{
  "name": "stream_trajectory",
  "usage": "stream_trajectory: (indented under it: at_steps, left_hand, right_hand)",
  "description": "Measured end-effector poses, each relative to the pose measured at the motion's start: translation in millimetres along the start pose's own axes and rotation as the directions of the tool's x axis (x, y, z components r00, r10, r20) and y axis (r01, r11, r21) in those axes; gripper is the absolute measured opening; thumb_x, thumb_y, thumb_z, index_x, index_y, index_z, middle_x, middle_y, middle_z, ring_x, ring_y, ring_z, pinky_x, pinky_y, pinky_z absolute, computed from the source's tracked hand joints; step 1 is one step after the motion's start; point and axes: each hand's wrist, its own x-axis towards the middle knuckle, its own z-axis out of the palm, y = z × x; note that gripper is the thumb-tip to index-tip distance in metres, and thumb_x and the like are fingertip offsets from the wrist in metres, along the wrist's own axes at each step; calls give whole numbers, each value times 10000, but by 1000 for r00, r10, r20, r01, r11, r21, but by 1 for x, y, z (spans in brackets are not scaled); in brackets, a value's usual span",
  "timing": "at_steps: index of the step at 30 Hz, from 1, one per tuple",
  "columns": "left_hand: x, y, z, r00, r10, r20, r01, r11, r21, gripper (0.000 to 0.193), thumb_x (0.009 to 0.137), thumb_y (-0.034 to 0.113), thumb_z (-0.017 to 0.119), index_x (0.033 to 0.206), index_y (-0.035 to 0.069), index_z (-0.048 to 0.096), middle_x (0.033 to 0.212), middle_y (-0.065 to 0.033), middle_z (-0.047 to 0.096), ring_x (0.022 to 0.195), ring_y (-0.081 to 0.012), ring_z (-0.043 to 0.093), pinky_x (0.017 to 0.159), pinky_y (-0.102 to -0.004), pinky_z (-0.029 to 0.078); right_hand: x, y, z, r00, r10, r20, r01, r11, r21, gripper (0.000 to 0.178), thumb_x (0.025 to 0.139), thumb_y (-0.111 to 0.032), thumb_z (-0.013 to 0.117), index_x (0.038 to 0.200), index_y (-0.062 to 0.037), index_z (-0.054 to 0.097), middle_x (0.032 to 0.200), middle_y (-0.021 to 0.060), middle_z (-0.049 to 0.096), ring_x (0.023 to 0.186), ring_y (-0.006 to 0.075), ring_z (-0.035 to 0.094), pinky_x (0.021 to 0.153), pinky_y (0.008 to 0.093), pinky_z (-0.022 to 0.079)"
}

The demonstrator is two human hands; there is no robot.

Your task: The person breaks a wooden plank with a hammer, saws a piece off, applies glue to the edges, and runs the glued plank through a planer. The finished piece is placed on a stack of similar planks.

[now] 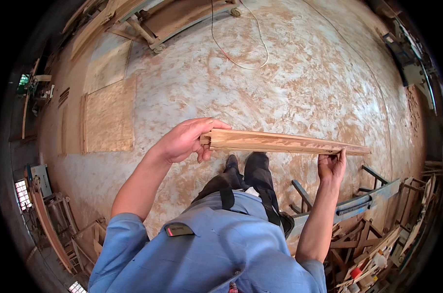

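Note:
A long wooden bar point(275, 141) with a grooved end lies level across the front of my body, held off the floor. My left hand point(187, 139) is closed round its left end, thumb along the top edge and fingertips showing beneath. Toward the bar's right end, my right hand point(331, 166) supports it from the near side and below, with fingertips against its lower edge. Part of the right hand's grip is hidden by the bar.
Sawdust covers the concrete floor point(299, 83). Flat boards point(110, 117) lie to the left. A wheeled cart point(177, 19) stands far ahead, with a looped cable point(241, 66) beside it. A blue metal frame point(348, 207) and scrap wood point(363, 244) are near on the right.

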Motion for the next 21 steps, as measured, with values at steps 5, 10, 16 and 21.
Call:
stream_trajectory:
  at_steps: [5,10,16,21]
  left_hand:
    - [27,32,-7,999,29,-24,-29,1000,1,432,996,257,321,1220,-63,505,854,-129,601,588,-159,584,516,-286,496]
    - [56,70,0,982,139,-128,-94,947,306,342,925,127,484,1233,-20,503,846,-95,596,629,-124,579,551,-262,493]
    - [97,96,4,929,281,-240,-150,881,450,392,845,11,550,1233,18,492,977,-29,570,812,-63,541,691,-225,480]
    - [123,113,1,892,358,-276,-196,856,478,444,820,-26,562,1251,27,472,1064,-7,541,909,-50,519,787,-203,444]
  right_hand:
    - [44,11,23,999,33,-13,-32,999,43,282,954,-287,518,1107,-58,579,1154,96,588,1096,253,550,957,468,457]
    - [89,19,57,995,79,60,-87,986,144,313,969,-273,471,1178,-48,533,1261,142,542,1164,278,517,996,480,429]
    - [126,11,104,990,123,73,-131,983,127,435,979,-370,423,1239,-23,454,1237,154,548,1159,279,507,1001,459,409]
    - [160,6,138,986,164,23,-166,978,126,490,976,-441,402,1228,-23,438,1154,145,571,1114,280,511,1007,445,389]
